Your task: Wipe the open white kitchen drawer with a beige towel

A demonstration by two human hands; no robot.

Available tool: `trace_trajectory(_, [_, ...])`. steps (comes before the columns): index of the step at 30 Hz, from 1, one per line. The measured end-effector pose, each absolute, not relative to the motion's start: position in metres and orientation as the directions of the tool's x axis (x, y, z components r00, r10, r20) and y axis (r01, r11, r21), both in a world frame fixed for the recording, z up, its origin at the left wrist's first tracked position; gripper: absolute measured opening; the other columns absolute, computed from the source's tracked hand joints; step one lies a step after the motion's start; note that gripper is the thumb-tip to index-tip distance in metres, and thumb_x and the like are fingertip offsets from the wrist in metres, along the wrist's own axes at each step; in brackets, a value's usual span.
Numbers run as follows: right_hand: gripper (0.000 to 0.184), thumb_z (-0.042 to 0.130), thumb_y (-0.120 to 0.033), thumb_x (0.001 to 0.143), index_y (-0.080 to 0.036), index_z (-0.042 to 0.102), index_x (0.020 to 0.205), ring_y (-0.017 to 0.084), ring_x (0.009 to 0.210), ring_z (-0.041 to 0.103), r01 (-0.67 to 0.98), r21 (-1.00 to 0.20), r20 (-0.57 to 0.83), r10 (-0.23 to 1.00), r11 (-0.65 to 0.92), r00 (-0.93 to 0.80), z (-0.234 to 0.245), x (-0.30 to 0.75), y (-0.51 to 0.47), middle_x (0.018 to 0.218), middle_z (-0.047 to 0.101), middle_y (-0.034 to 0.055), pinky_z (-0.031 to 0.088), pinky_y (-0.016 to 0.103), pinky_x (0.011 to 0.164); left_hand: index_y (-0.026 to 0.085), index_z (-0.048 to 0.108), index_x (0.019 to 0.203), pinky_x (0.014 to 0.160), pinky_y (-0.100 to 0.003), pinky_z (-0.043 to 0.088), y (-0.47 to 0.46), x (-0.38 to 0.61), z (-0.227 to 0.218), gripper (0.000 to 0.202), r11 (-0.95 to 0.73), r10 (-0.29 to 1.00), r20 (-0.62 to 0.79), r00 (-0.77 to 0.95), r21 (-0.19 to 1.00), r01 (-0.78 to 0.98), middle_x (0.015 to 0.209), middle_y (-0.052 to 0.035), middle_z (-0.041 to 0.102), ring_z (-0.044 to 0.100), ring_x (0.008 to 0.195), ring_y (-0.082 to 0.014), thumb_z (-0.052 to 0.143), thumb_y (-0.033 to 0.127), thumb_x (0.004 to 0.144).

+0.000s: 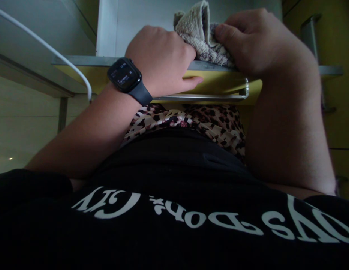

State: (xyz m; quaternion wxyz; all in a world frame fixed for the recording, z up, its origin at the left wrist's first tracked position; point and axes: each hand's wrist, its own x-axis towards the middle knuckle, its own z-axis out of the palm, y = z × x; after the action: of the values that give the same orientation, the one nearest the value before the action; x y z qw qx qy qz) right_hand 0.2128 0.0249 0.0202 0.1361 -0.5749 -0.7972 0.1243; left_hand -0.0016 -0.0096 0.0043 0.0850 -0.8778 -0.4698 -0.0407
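Observation:
My right hand (255, 45) pinches a crumpled, speckled grey-and-beige cloth (195, 32) between thumb and fingers, at the top edge of a pulled-out drawer (225, 80). The drawer has a yellow front, a grey rim and a pale inside. My left hand (161, 56) is closed over the same rim, left of the cloth, its thumb lying along the outer face of the front. Its fingertips are hidden inside the drawer. A dark smartwatch (125, 75) is on the left wrist. Part of the cloth stands up in a fold.
A metal bar handle (202, 98) runs across the drawer front, close to my body. At the left, a white cable (45, 45) hangs in a curve. Yellow cabinet fronts with metal handles (310, 37) are on the right. Pale floor tiles (25, 127) show at lower left.

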Motion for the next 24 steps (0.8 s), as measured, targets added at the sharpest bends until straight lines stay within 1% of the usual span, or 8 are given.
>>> trace_trajectory(5, [0.041,0.046,-0.048,0.102,-0.019,0.046,0.074,0.011,0.064,0.031,0.886,-0.355,0.064,0.953,0.299,-0.296,0.0214,0.2126,0.0229,0.067,0.037,-0.0016,0.023,0.033,0.069,0.006,0.077,0.119,0.091,-0.063,0.055,-0.0097,-0.0019,0.0046,0.072,-0.542,0.822,0.141,0.552,-0.108,0.834,0.111,-0.0257,0.076,0.072,0.115,-0.0506,0.045,0.067,0.098])
trace_trajectory(10, [0.041,0.045,-0.047,0.104,-0.019,0.046,0.074,0.011,0.065,0.029,0.886,-0.337,0.069,0.946,0.32,-0.316,0.0227,0.2134,0.024,0.069,0.035,-0.002,0.029,0.032,0.073,0.006,0.077,0.12,0.093,-0.062,0.055,-0.0098,-0.0015,0.0044,0.072,-0.539,0.824,0.142,0.548,-0.102,0.836,0.113,-0.0256,0.075,0.071,0.118,-0.0492,0.045,0.067,0.098])
trace_trajectory(15, [0.042,0.046,-0.048,0.104,-0.019,0.047,0.074,0.011,0.066,0.035,0.88,-0.35,0.077,0.946,0.321,-0.314,0.0207,0.215,0.0259,0.067,0.035,-0.0019,0.033,0.031,0.075,0.011,0.076,0.123,0.096,-0.059,0.055,-0.0104,-0.0011,0.0055,0.072,-0.519,0.84,0.123,0.529,-0.105,0.848,0.115,-0.0213,0.076,0.071,0.121,-0.045,0.043,0.07,0.098])
trace_trajectory(17, [0.042,0.046,-0.049,0.104,-0.019,0.046,0.074,0.011,0.065,0.032,0.881,-0.349,0.075,0.947,0.319,-0.313,0.0202,0.2148,0.0256,0.067,0.034,-0.002,0.031,0.031,0.073,0.011,0.076,0.124,0.096,-0.057,0.054,-0.0105,-0.0012,0.0056,0.072,-0.517,0.841,0.116,0.528,-0.111,0.849,0.116,-0.0209,0.076,0.071,0.121,-0.0441,0.043,0.07,0.098])
trace_trajectory(20, [0.042,0.045,-0.049,0.103,-0.019,0.044,0.074,0.01,0.064,0.028,0.887,-0.342,0.07,0.949,0.311,-0.306,0.0205,0.2142,0.0247,0.068,0.034,-0.0018,0.024,0.032,0.07,0.01,0.075,0.124,0.097,-0.057,0.054,-0.0103,-0.0013,0.0052,0.074,-0.517,0.842,0.108,0.528,-0.115,0.848,0.116,-0.0217,0.075,0.07,0.123,-0.0442,0.042,0.07,0.099])
trace_trajectory(22, [0.043,0.044,-0.05,0.103,-0.018,0.044,0.074,0.01,0.064,0.028,0.887,-0.336,0.075,0.948,0.316,-0.309,0.0208,0.2138,0.0244,0.068,0.034,-0.0014,0.021,0.032,0.069,0.009,0.076,0.124,0.097,-0.059,0.054,-0.01,-0.0012,0.005,0.074,-0.518,0.842,0.111,0.528,-0.112,0.848,0.116,-0.0221,0.075,0.07,0.123,-0.0448,0.042,0.07,0.099])
trace_trajectory(24, [0.043,0.043,-0.05,0.103,-0.018,0.043,0.073,0.01,0.063,0.029,0.884,-0.338,0.08,0.946,0.322,-0.314,0.0211,0.2136,0.0245,0.068,0.035,-0.0011,0.02,0.033,0.069,0.008,0.076,0.123,0.097,-0.062,0.054,-0.0096,-0.001,0.0055,0.074,-0.526,0.836,0.117,0.536,-0.102,0.844,0.115,-0.0235,0.075,0.07,0.122,-0.0473,0.043,0.07,0.098])
